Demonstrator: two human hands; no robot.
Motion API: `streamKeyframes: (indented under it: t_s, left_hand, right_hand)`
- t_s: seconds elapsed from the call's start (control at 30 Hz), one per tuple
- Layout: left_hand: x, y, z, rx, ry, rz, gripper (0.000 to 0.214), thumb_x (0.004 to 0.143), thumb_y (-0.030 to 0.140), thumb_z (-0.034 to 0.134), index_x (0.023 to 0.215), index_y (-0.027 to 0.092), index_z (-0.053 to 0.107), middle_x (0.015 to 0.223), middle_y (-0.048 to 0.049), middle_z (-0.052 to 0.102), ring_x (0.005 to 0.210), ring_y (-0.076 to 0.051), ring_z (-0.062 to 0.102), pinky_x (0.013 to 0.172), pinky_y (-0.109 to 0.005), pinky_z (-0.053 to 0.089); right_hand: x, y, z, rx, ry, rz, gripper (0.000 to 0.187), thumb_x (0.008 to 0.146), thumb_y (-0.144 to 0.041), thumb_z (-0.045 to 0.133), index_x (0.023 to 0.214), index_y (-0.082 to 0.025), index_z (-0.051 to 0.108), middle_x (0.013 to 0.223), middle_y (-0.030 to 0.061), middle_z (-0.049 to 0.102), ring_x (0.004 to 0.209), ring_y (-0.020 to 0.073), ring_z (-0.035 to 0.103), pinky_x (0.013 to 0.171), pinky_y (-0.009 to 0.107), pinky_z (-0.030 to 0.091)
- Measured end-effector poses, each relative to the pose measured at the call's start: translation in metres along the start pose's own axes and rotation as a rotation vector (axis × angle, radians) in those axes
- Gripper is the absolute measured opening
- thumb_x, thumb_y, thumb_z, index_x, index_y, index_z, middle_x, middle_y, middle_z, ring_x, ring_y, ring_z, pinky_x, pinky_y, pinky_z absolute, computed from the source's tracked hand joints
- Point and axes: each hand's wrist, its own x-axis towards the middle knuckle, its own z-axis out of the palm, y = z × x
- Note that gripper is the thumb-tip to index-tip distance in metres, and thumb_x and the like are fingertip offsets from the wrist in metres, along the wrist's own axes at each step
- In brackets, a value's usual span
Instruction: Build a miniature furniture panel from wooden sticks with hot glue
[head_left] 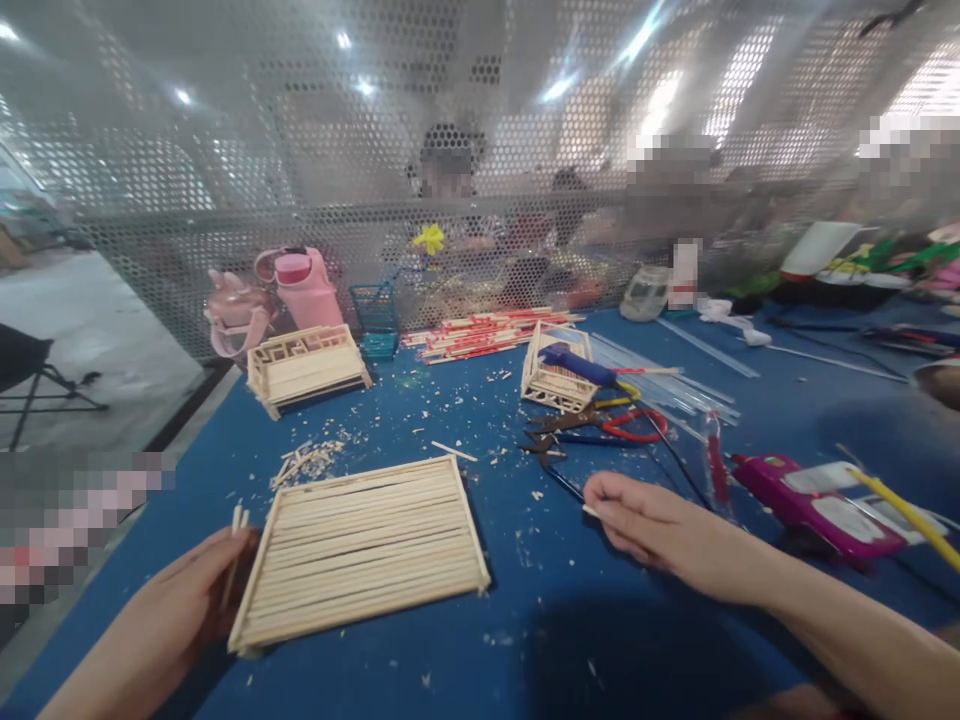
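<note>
A flat panel of pale wooden sticks [367, 545] with a raised stick border lies in front of me on the blue table. At its left edge, my left hand [199, 575] is closed around a few short wooden sticks [238, 520], their ends poking up past the fingers. Over on the right, my right hand [645, 520] pinches a short pale stick [590, 511], of which only the tip shows. Close to those fingertips lies the dark handle of a pair of pliers [559, 478]. Red-handled pliers [634, 424] rest just beyond.
Stick-built models [311, 368] stand at the back left, and a stick frame [536, 370] holds up a blue-handled tool [577, 364]. Red-wrapped chopsticks [480, 335] are piled behind. Clear glue sticks [667, 385], a magenta device [817, 505] and a pink bottle [307, 290] surround the work. Wood scraps [311, 460] litter the table.
</note>
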Motion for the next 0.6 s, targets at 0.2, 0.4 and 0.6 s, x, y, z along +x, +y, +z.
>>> streamKeyframes:
  t_s: [0.2,0.4,0.6]
  left_hand:
    - [-0.003,-0.001,0.018,-0.17,-0.239,-0.164,0.04,0.046,0.043,0.083,0.073,0.019,0.065,0.08,-0.002,0.075,0.066,-0.019,0.064,0.059,-0.028,0.052]
    - [-0.024,-0.004,0.003,-0.192,0.149,0.051,0.02,0.072,0.035,0.069,0.07,0.017,0.061,0.088,-0.0014,0.073,0.064,-0.013,0.063,0.05,-0.022,0.051]
    - [-0.1,-0.044,0.032,-0.321,-0.04,0.201,0.053,0.056,0.06,0.079,0.086,0.02,0.062,0.076,-0.0004,0.071,0.054,-0.011,0.06,0.041,-0.016,0.045]
  right_hand:
    - [-0.014,0.009,0.02,0.084,0.192,-0.08,0.042,0.084,-0.063,0.046,0.08,-0.021,0.051,0.061,-0.0052,0.04,0.054,0.0102,0.035,0.049,0.023,0.03]
    - [-0.026,0.001,0.038,-0.067,0.335,-0.302,0.028,0.084,-0.047,0.049,0.081,-0.022,0.062,0.084,0.0045,0.066,0.08,0.0192,0.059,0.073,0.031,0.046]
    - [-0.032,-0.009,0.072,0.194,0.389,-0.384,0.031,0.081,-0.052,0.055,0.074,-0.022,0.061,0.071,0.0011,0.058,0.065,0.0147,0.052,0.062,0.027,0.043]
